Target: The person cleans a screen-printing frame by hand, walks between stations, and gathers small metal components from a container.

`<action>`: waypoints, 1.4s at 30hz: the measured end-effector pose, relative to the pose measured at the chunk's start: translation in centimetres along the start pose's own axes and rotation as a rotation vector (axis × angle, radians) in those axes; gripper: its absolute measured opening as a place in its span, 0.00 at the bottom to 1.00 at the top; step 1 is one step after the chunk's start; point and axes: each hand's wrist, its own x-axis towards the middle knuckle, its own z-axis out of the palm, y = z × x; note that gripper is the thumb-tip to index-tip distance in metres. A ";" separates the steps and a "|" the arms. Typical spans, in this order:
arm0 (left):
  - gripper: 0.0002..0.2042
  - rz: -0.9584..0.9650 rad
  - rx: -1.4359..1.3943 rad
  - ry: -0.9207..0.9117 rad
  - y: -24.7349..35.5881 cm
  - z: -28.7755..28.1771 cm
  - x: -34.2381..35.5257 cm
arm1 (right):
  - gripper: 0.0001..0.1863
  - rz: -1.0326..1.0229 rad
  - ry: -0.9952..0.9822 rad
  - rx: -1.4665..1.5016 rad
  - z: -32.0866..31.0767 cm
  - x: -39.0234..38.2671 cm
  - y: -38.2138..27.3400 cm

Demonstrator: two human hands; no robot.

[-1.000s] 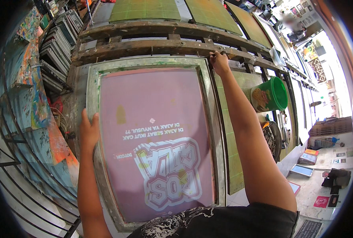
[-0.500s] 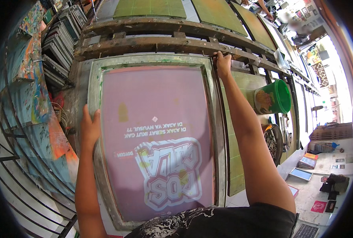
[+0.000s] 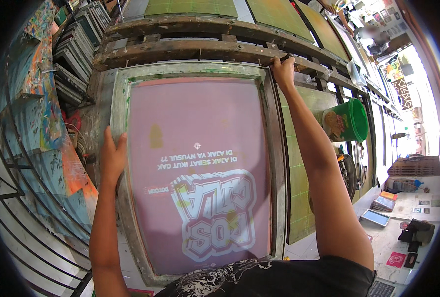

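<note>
A large screen printing frame (image 3: 119, 106) lies before me, with greenish-grey painted bars and a mauve mesh (image 3: 195, 109) carrying pale, upside-down lettering. My left hand (image 3: 113, 156) grips its left bar, thumb on the near face and fingers along the outer side. At the far right corner, my right hand (image 3: 283, 73) is closed beside the frame and against the worn metal rail (image 3: 190, 51). Its fingertips are partly hidden, so I cannot make out what they pinch. The frame's near edge reaches to my dark shirt (image 3: 274, 279).
A green bucket (image 3: 346, 121) stands right of my right forearm. Yellow-green printing boards (image 3: 299, 163) lie right of the frame and beyond the rails. Many stacked frames (image 3: 74, 59) lean at the far left, above a paint-stained sheet (image 3: 47, 163). Another person's arm (image 3: 343, 20) shows at the far right.
The view has shifted slightly, so the frame and bucket sit a little further right. Both hands keep their places at the frame, with the right fingers slightly rearranged.
</note>
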 end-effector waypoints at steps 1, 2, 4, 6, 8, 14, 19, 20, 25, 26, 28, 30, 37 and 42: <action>0.31 0.023 -0.008 0.018 -0.3 0.2 0.1 | 0.24 -0.003 0.001 -0.020 0.1 0.2 0.1; 0.31 0.046 -0.015 0.036 -0.7 0.5 0.2 | 0.25 -0.006 0.013 -0.067 0.2 0.2 0.2; 0.31 0.052 -0.016 0.045 -1.2 0.6 0.3 | 0.25 0.009 0.010 -0.049 0.1 0.5 0.0; 0.31 0.019 -0.003 0.025 -1.1 0.5 0.3 | 0.26 0.051 -0.017 0.034 0.2 0.2 -0.4; 0.31 0.008 -0.009 0.003 -0.3 0.5 0.2 | 0.26 0.027 0.015 -0.053 0.1 0.6 0.7; 0.31 0.022 -0.041 0.014 -1.2 1.0 0.2 | 0.29 0.005 0.006 -0.151 -0.2 0.2 -0.6; 0.32 -0.026 0.007 0.030 -0.6 0.7 0.1 | 0.30 -0.015 -0.008 -0.180 0.3 -0.1 -1.8; 0.32 -0.064 -0.011 0.012 -0.9 0.7 0.2 | 0.29 -0.041 -0.039 -0.168 0.9 0.2 -1.6; 0.32 -0.078 0.042 -0.047 1.7 -0.3 0.1 | 0.22 0.142 -0.073 0.222 2.1 3.7 4.3; 0.32 -0.080 0.058 -0.036 1.9 -0.3 0.0 | 0.21 0.143 -0.036 0.167 2.0 3.6 4.2; 0.31 -0.048 0.002 -0.006 1.4 -0.1 0.0 | 0.22 0.090 0.025 0.145 2.3 3.1 3.8; 0.30 -0.040 -0.034 0.021 0.8 0.1 -0.3 | 0.23 0.042 0.063 0.049 2.5 1.3 1.7; 0.29 0.024 -0.013 0.089 -0.5 0.6 0.0 | 0.24 0.067 0.049 -0.030 0.8 -1.1 -2.1; 0.29 -0.022 0.015 -0.012 1.2 0.0 -0.2 | 0.14 0.064 0.020 0.452 0.5 1.9 3.0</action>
